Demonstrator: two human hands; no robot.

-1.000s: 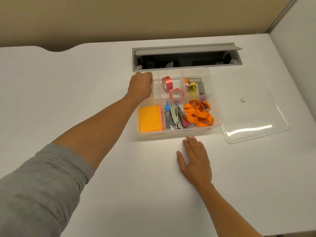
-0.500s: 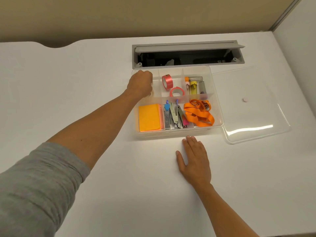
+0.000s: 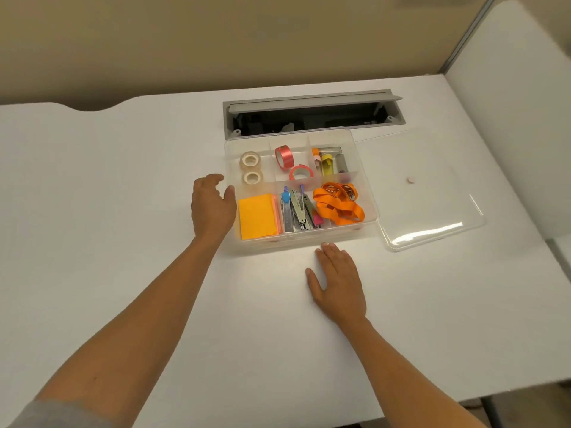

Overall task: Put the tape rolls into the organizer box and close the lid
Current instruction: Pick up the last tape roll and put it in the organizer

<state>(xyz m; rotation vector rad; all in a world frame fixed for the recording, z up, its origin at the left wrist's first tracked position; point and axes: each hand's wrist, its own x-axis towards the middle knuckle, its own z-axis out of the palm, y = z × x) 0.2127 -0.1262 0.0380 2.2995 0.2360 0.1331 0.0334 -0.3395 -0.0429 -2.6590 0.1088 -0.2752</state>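
The clear organizer box (image 3: 366,180) stands open on the white desk. Two white tape rolls (image 3: 251,168) lie in its back left compartment. A red tape roll (image 3: 284,156) stands on edge in the back middle compartment, with a pink one (image 3: 301,172) lying flat in front of it. The clear lid (image 3: 432,193) lies flat on the desk, right of the box. My left hand (image 3: 211,205) hovers open at the box's left wall, holding nothing. My right hand (image 3: 338,281) rests flat on the desk just in front of the box.
The box also holds orange sticky notes (image 3: 256,216), staplers (image 3: 298,211), an orange lanyard (image 3: 338,203) and small tubes (image 3: 329,160). A grey cable hatch (image 3: 312,114) is open in the desk behind the box. A partition wall rises at the right.
My left hand has let go inside the back left compartment and drawn back to the box's left side, uncovering two white tape rolls. The right hand stayed flat.
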